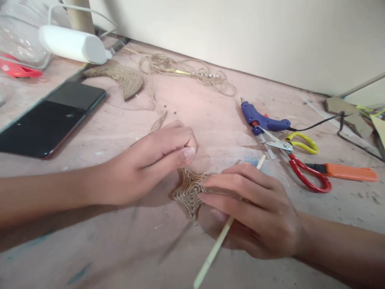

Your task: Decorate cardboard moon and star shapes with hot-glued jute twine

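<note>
A small star (pixel 188 196) covered in coiled jute twine lies on the table between my hands. My left hand (pixel 165 150) is closed just above the star's upper left edge, thumb against the curled fingers. Loose jute twine (pixel 159 120) runs up to the back of this hand; the part inside the fingers is hidden. My right hand (pixel 255 208) rests its fingertips on the star's right side and covers part of it. A pale wooden stick (pixel 215 255) passes slantwise between the fingers of that hand, held there.
Behind lie a tangle of twine (pixel 162 62) and a twine-covered crescent (pixel 126 80). At left are a phone (pixel 54 118) and a white bottle (pixel 72 44). On the right are a blue glue gun (pixel 261 116), scissors (pixel 296 160) and an orange cutter (pixel 350 171).
</note>
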Motion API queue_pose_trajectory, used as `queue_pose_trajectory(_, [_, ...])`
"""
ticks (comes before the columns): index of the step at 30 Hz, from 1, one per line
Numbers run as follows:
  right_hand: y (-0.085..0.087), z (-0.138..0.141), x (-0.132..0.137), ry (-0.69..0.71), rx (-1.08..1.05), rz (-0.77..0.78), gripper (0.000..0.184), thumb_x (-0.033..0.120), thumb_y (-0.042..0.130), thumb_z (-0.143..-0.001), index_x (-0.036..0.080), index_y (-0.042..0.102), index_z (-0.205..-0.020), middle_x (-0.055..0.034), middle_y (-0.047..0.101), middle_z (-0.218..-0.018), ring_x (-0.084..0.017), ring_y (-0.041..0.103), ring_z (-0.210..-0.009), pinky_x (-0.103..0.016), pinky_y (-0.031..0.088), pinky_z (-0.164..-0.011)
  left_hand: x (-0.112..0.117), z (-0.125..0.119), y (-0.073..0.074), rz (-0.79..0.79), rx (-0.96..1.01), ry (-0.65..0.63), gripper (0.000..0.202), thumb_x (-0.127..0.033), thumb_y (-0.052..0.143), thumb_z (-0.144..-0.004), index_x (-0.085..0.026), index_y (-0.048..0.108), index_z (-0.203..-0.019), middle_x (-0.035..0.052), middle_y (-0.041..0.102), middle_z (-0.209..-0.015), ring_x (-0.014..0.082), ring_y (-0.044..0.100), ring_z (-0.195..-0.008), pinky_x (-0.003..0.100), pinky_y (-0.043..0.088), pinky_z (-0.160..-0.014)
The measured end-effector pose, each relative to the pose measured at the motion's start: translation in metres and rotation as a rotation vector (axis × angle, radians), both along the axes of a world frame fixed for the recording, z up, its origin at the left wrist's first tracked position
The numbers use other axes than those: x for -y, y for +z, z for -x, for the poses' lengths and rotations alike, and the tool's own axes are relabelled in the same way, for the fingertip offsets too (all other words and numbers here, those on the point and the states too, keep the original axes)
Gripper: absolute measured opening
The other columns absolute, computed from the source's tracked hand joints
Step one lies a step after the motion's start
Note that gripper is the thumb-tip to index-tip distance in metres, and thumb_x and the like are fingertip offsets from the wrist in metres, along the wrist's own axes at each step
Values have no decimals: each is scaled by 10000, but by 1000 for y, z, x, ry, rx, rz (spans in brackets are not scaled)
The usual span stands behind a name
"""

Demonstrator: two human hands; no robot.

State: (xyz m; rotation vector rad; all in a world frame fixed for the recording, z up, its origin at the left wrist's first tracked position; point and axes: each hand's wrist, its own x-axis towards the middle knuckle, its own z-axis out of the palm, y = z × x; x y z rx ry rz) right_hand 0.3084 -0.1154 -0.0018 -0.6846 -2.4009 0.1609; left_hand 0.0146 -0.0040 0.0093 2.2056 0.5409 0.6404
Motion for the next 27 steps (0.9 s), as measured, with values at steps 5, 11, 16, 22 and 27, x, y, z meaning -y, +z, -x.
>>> queue_pose_trajectory(5, [2, 5, -1, -56, 79, -3, 432, 246, 693, -1212, 64, 777, -1595, -208, 900, -1504, -325, 868, -1307, -484, 789, -1111, 1, -4, 1, -50, 36, -19, 482, -277, 533, -1364, -265, 484, -885, -29, 555, -837, 186, 587, -804, 335, 543, -790])
queue_pose_trajectory(11, [5, 7, 2, -48, 143, 0, 485, 234, 702, -1158, 42, 784, -1595, -192, 897, -1402, -326, 846, -1263, -469, 802, -1089, -8, 3, -4, -83, -9, -168, 139, -161, 686, -1169, -280, 629, -1126, -36, 731, -966, 184, 657, -830, 331, 498, -747])
queue_pose_trajectory(16, [6, 5, 1, -35, 102, 40, 540, 178, 694, -1112, 42, 780, -1627, -200, 885, -1425, -317, 859, -1286, -465, 806, -1071, -16, 4, 0, -324, -106, -290, 204, -84, 632, -1117, -287, 646, -1124, 13, 775, -1027, 267, 695, -925, 432, 477, -887])
queue_pose_trajectory(22, [8, 2, 1, -43, 131, 32, 478, 189, 709, -1119, 58, 809, -1568, -198, 887, -1425, -312, 848, -1247, -458, 787, -1041, -17, 4, -2, -359, -160, -305, 193, -99, 596, -1173, -282, 657, -1167, 46, 799, -1129, 281, 734, -999, 447, 493, -918])
queue_pose_trajectory(27, [10, 4, 14, -21, 82, -60, 387, 145, 591, -1234, 80, 860, -1505, -34, 811, -974, -229, 771, -848, -400, 630, -690, -23, 5, -10, -477, -192, -218, 199, -225, 506, -1334, -253, 676, -1234, 85, 813, -1296, 292, 759, -1051, 469, 486, -995])
